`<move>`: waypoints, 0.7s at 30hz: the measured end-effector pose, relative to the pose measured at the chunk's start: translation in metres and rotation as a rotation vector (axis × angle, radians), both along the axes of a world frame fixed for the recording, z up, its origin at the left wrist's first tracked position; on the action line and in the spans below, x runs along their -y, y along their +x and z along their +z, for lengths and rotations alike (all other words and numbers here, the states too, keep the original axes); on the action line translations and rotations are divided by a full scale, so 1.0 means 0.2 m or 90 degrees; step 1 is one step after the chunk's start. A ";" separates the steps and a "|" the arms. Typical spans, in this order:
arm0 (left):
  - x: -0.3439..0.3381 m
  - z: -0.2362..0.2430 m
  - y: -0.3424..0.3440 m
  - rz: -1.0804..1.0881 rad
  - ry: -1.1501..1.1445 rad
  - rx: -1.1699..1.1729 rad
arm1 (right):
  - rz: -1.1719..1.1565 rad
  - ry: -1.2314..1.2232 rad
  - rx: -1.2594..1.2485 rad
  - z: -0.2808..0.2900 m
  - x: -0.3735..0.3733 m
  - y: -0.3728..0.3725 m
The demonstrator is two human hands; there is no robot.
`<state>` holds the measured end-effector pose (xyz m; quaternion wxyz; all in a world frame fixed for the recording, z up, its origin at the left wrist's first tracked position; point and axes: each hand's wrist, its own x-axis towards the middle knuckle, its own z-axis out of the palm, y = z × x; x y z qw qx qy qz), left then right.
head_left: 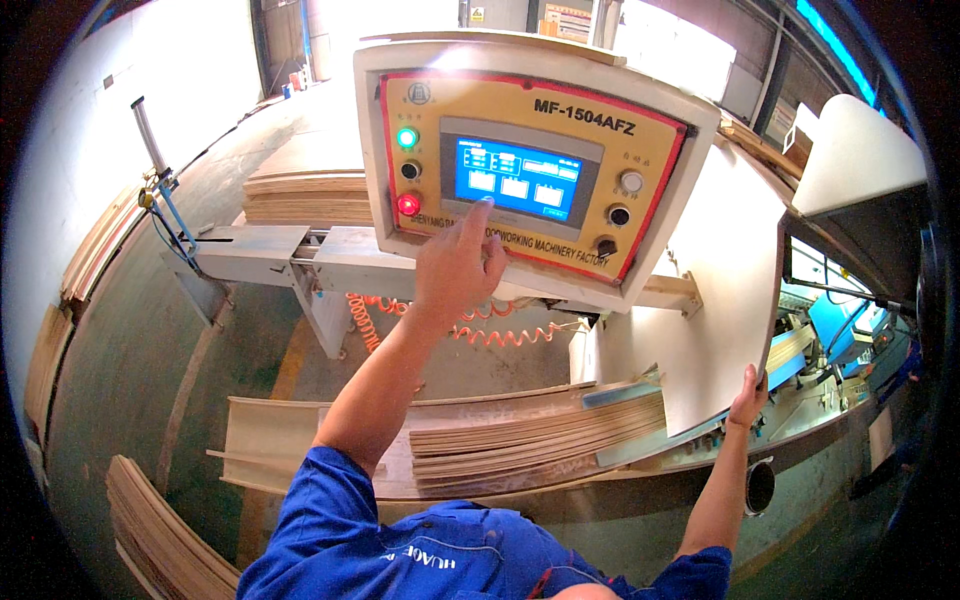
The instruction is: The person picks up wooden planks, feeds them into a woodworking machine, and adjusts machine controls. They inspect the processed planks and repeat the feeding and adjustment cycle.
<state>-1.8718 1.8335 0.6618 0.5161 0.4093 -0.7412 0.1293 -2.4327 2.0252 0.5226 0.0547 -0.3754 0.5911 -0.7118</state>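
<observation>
My left hand (458, 268) reaches up to a control panel (405, 110) with a yellow face and a pale housing. Its index finger is stretched out against the lower edge of the lit blue touchscreen (515, 178), the other fingers are partly curled, and the hand holds nothing. A green lamp (408, 138) and a red lamp (408, 205) glow left of the screen; several round knobs and buttons sit on its right. Over at the right, my right hand (746, 397) grips the lower edge of a large white machine cover (715, 330), with part of its fingers hidden behind it.
Below the panel, a stack of thin wooden strips (535, 440) lies on the machine bed. Orange coiled air hoses (505, 335) hang behind my left forearm. More boards (165, 530) are at the lower left, and stacked sheets (305, 195) stand beyond a grey machine arm (255, 245).
</observation>
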 end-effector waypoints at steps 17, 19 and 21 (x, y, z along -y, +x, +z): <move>-0.93 -0.83 -0.41 -0.610 0.657 0.668 | -0.014 0.142 0.025 0.10 -0.12 0.06; -1.07 -0.80 -0.55 -0.664 0.612 0.684 | -0.052 0.207 -0.033 0.19 -0.20 0.11; -1.19 -0.81 -0.71 -0.709 0.487 0.659 | -0.101 0.371 -0.058 0.29 -0.30 0.16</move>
